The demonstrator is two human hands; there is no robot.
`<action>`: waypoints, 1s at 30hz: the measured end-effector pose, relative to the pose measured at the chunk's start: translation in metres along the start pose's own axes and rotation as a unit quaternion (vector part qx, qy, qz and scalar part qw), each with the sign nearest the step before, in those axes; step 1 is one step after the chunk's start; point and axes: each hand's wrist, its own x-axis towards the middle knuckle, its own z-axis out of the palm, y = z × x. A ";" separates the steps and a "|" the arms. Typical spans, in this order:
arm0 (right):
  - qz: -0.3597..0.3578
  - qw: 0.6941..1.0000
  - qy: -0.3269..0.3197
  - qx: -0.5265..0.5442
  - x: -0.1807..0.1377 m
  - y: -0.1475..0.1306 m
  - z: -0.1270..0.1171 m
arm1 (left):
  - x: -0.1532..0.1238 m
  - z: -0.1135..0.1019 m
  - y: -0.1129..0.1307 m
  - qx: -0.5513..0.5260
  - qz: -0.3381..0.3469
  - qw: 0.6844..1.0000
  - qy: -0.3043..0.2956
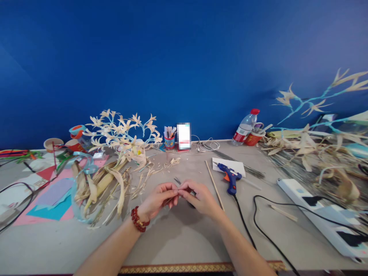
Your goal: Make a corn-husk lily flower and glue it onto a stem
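Observation:
Above the middle of the table, my left hand [161, 197] and my right hand [198, 197] meet at the fingertips. Both are closed in a pinch; whatever lies between the fingers is too small or hidden to name. A beaded bracelet [139, 219] circles my left wrist. Scissors [177, 180] lie partly hidden behind and under my hands, with a dark piece showing below my right hand. To the right of that hand is a thin wooden stick [214, 184]. Farther right, a blue glue gun [231, 178] rests on a white card [230, 165].
Dried husks [106, 184] and a cream flower spray [123, 130] fill the left, beside coloured paper [51, 207]. At the back stand a phone [184, 136], a cup of sticks [169, 142] and a bottle [244, 128]. A power strip [316, 218] and black cables [245, 222] occupy the right.

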 end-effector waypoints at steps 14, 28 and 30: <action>0.110 0.987 0.082 -0.078 -0.002 0.016 0.008 | 0.001 0.002 -0.008 0.203 0.136 0.966 0.087; 0.120 0.977 0.173 0.042 -0.002 0.019 0.007 | -0.002 0.005 -0.005 0.208 0.139 0.964 0.089; 0.134 0.971 0.162 0.111 -0.002 0.021 0.006 | -0.001 0.004 -0.005 0.196 0.139 0.966 0.090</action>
